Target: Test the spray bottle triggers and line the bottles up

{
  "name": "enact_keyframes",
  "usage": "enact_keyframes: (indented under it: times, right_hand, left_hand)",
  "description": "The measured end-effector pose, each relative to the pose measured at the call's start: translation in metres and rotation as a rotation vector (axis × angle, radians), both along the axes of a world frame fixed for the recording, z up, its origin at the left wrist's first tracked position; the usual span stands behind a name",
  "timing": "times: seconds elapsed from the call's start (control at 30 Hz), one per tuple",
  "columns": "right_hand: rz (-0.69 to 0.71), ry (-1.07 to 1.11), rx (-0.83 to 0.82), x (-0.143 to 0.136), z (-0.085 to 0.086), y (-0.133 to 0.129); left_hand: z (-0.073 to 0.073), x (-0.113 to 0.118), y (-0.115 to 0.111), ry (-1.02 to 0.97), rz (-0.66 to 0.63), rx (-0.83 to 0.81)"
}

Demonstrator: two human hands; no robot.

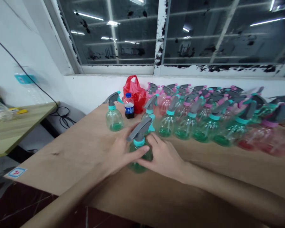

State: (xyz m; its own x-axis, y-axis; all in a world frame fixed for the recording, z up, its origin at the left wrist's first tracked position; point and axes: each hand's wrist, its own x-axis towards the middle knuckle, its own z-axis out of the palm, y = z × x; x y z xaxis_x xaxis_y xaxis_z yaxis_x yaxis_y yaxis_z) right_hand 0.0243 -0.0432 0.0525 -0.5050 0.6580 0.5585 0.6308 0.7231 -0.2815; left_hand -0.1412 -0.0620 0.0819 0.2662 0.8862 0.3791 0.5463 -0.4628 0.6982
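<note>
A green spray bottle (137,166) with a turquoise collar and grey trigger head is held upright near the middle of the view. My left hand (122,154) wraps around its left side, the thumb across the front. From the right, my right hand (165,155) closes on the same bottle, thumb also in front. The fingers behind the bottle are partly hidden. Whether its base touches the table, I cannot tell. Just behind it stands another turquoise-collared spray bottle (149,109), partly covered. To the left is a single green spray bottle (114,119) on the table.
Rows of green and pink spray bottles (205,128) fill the wooden table's (68,155) back right. A dark-drink bottle (129,106) and a red plastic bag (139,103) stand by the wall. Another table (16,126) is at left, with black cable (61,118) between them.
</note>
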Motion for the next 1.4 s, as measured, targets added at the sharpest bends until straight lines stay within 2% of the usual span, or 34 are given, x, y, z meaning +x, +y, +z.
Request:
enact_keyframes:
  times: [0.1,0.2,0.27,0.43,0.57,0.67,0.73,0.93,1.1,1.27,1.4]
  right_hand:
    - [-0.001,0.008,0.012,0.024,-0.003,-0.009]
    - [-0.063,0.002,0.071,0.049,-0.007,-0.013]
    - [-0.094,0.000,0.121,0.065,-0.010,-0.013]
    - [-0.103,0.004,0.173,0.099,-0.017,-0.007]
    - [-0.023,-0.027,0.108,0.126,-0.022,0.004]
    - [0.066,-0.044,-0.024,0.150,-0.031,0.013]
    - [0.068,-0.057,-0.088,0.168,-0.042,0.019]
    - [-0.059,-0.103,-0.190,0.204,-0.074,0.030]
    - [-0.079,-0.066,-0.211,0.208,-0.077,0.031]
    - [-0.061,-0.093,-0.213,0.207,-0.076,0.030]
    - [-0.043,-0.106,-0.180,0.208,-0.079,0.032]
  left_hand:
    - [0.006,0.035,0.007,-0.121,-0.074,-0.111]
    - [0.007,0.066,0.013,-0.109,-0.051,-0.146]
    - [0.006,0.083,0.017,-0.103,-0.080,-0.138]
    - [0.004,0.119,0.028,-0.170,-0.221,-0.181]
    - [0.003,0.138,0.037,-0.221,-0.292,-0.184]
    - [0.006,0.146,0.041,-0.216,-0.299,-0.178]
    - [0.008,0.147,0.043,-0.184,-0.289,-0.186]
    - [0.009,0.145,0.045,-0.072,-0.202,-0.271]
    - [0.011,0.144,0.042,-0.016,-0.138,-0.339]
    - [0.012,0.146,0.041,-0.043,-0.180,-0.297]
    - [0.005,0.144,0.038,-0.053,-0.095,-0.361]
